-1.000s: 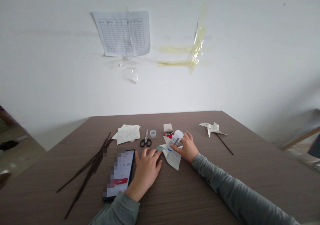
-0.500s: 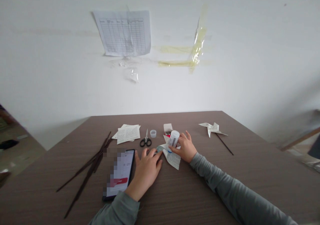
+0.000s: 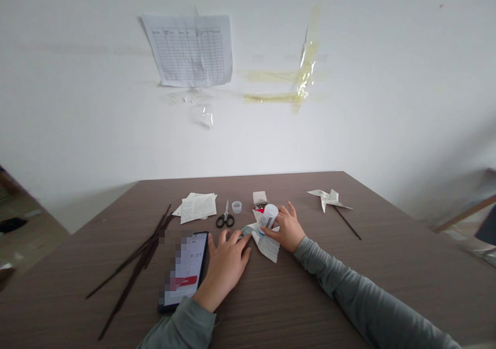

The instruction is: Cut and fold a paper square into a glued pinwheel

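Note:
A white labelled glue stick (image 3: 268,217) is in my right hand (image 3: 289,228), closed around it with thumb and fingers. It tilts, its lower end down on a piece of printed paper (image 3: 268,248) folded toward a pinwheel shape. My left hand (image 3: 227,263) lies with fingers spread, fingertips touching the paper's left side. Just behind the paper is a small open box (image 3: 260,200) with tiny metal pieces. A translucent cap (image 3: 236,207) and black-handled scissors (image 3: 225,218) lie farther back, left of the box.
A phone (image 3: 185,271) lies beside my left hand. Several dark thin sticks (image 3: 143,253) are at the left, and printed paper sheets (image 3: 198,207) behind the phone. At the right lies a paper pinwheel (image 3: 329,199) on a stick. A wall stands behind the table (image 3: 387,276).
The glue stick has shifted very slightly on the paper in my right hand. My left hand stays in place.

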Action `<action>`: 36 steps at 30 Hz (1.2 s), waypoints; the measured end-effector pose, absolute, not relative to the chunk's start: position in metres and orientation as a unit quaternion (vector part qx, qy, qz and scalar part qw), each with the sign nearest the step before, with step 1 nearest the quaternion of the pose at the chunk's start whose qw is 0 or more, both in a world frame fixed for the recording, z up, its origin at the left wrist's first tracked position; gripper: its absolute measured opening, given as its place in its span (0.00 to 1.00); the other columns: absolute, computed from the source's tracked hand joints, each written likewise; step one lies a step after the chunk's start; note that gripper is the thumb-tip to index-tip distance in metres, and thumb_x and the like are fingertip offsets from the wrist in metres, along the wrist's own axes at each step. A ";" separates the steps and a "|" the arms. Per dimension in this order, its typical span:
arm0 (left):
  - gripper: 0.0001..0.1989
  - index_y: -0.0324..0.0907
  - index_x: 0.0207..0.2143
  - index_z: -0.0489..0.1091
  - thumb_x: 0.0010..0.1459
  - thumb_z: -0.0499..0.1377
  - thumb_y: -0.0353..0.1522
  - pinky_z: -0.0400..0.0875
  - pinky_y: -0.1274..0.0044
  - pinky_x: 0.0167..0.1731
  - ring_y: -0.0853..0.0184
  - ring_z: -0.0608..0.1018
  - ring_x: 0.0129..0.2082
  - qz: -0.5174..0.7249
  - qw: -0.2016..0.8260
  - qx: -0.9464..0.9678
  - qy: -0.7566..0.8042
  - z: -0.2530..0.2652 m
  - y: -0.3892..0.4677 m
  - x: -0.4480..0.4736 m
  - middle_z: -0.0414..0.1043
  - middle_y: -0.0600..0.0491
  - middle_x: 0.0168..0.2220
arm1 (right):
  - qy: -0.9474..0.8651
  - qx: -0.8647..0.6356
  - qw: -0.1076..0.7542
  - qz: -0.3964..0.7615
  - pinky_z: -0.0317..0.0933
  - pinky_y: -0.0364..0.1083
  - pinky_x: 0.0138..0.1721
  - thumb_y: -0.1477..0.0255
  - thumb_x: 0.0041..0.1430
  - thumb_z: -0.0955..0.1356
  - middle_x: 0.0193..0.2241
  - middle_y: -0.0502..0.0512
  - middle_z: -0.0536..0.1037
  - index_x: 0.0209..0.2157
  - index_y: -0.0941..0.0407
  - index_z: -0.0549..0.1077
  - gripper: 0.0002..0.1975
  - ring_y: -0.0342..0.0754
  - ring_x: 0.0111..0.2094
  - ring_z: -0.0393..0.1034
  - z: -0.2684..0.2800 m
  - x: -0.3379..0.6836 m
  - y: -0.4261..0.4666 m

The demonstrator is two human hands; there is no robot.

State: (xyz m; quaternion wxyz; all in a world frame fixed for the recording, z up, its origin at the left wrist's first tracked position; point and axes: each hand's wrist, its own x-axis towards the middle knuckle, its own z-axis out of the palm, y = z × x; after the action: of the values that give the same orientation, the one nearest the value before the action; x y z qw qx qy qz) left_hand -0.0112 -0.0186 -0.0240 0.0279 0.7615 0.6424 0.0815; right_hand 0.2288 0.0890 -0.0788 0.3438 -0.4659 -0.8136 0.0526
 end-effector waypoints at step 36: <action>0.27 0.65 0.76 0.89 0.85 0.66 0.30 0.69 0.22 0.82 0.33 0.81 0.81 0.085 0.013 0.766 0.637 -0.027 -0.016 -0.012 0.88 0.47 0.78 | -0.791 -0.460 0.397 0.066 0.52 0.90 0.89 0.63 0.62 0.88 0.38 0.56 0.93 0.31 0.45 0.86 0.13 0.72 0.56 0.90 -0.082 0.230 0.089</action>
State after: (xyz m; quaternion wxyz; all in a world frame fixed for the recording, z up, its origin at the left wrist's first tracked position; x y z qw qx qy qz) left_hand -0.0120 -0.0162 -0.0275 0.0128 0.7662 0.6367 0.0854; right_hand 0.2302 0.0886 -0.0816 0.3974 -0.4599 -0.7913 0.0656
